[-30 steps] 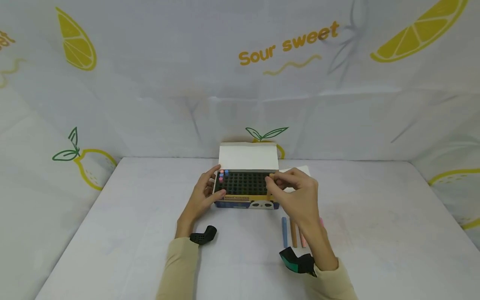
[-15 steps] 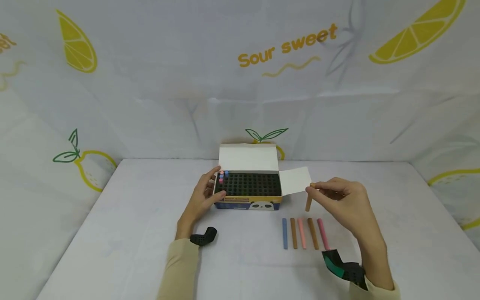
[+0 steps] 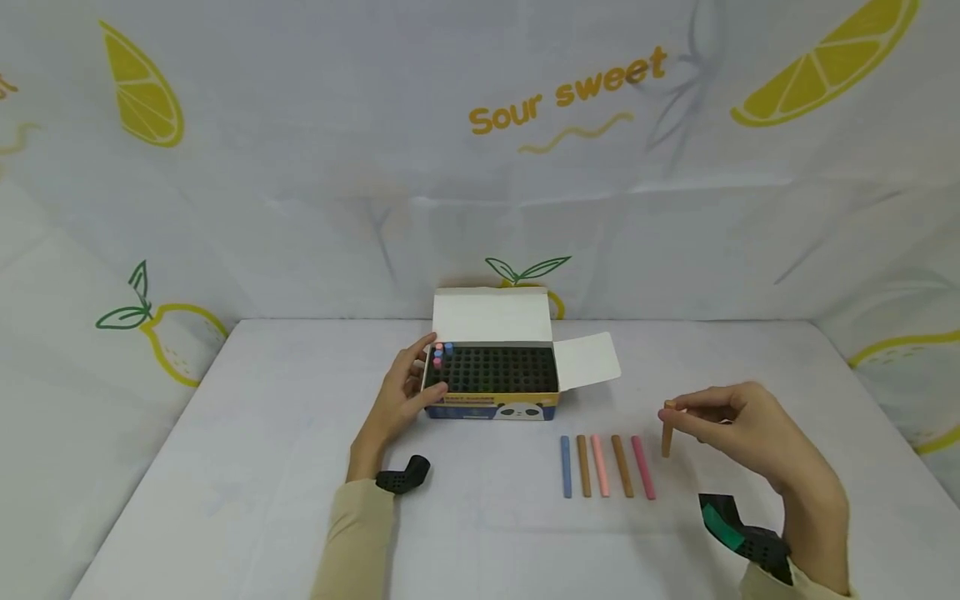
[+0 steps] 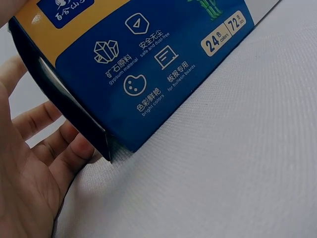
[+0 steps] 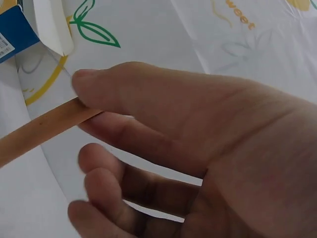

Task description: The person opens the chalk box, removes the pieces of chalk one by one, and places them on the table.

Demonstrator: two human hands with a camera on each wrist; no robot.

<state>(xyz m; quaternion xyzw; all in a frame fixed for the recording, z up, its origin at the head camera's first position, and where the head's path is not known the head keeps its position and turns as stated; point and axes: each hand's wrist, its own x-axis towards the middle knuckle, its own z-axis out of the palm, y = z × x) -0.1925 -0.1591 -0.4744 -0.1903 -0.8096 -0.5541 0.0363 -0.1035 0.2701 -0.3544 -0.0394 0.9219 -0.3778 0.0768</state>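
My right hand (image 3: 738, 425) has its fingers pinched on the upper end of a brown stick (image 3: 667, 440), held nearly upright right of the row of sticks (image 3: 601, 467). Pinched only there, it could pivot or slip; sweeping left too low could scatter the row. My left hand (image 3: 390, 408) grips the left end of the box (image 3: 465, 408); a tug could skew it.
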